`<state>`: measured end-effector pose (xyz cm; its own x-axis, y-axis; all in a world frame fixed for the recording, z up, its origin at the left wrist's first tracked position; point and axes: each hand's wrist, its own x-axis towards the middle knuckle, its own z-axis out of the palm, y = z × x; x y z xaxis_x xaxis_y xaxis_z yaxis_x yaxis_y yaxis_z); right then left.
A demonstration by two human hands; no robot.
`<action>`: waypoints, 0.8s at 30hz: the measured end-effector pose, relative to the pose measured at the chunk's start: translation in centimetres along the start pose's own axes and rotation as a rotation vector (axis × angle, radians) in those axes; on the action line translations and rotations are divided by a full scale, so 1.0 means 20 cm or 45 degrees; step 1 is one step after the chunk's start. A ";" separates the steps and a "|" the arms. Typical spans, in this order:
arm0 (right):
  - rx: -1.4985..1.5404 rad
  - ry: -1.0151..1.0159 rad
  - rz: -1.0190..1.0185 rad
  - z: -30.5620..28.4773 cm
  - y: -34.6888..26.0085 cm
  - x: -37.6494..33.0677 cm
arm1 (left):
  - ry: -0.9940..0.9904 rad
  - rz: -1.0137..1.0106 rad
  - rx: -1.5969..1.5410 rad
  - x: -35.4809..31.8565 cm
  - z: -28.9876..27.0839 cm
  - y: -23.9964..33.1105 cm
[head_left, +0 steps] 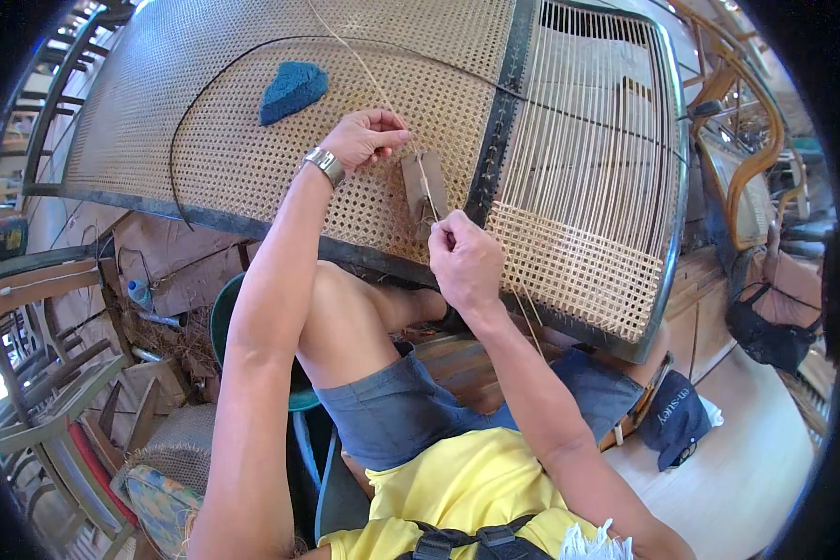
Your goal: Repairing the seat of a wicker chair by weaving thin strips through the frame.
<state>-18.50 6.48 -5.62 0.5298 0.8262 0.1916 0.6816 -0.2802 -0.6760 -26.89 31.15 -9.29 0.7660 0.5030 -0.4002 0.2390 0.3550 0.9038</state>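
Observation:
A long pale cane strand runs from the far edge down to my left hand, which pinches it between thumb and fingertips. From there it passes over a small wooden block with a metal piece on it, lying on the woven panel. My right hand is closed in a fist on the strand just below the block, and the loose ends hang under it. Underneath is a dark-framed cane panel, finely woven on the left. Its right section has woven cane near me and bare parallel strands farther off.
A blue sponge-like piece and a thin dark curved rod lie on the panel. Wooden chair frames crowd the left side. At the right are a curved wooden chair, a dark cap and a black bag.

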 end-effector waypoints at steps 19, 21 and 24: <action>0.465 -0.262 0.797 0.15 0.09 -0.06 | 1.228 0.408 1.310 -0.12 -0.22 0.12; 0.799 -0.319 1.009 0.14 0.02 -0.07 | 1.298 0.458 1.711 -0.11 -0.38 0.04; 0.979 -0.303 1.075 0.11 0.02 -0.06 | 1.205 0.257 1.896 -0.13 -0.30 0.11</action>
<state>-19.94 6.48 -7.70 0.5052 0.6124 -0.6081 -0.3707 -0.4823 -0.7937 -31.92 35.36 -7.13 0.4048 0.8744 0.2677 0.8931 -0.4409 0.0897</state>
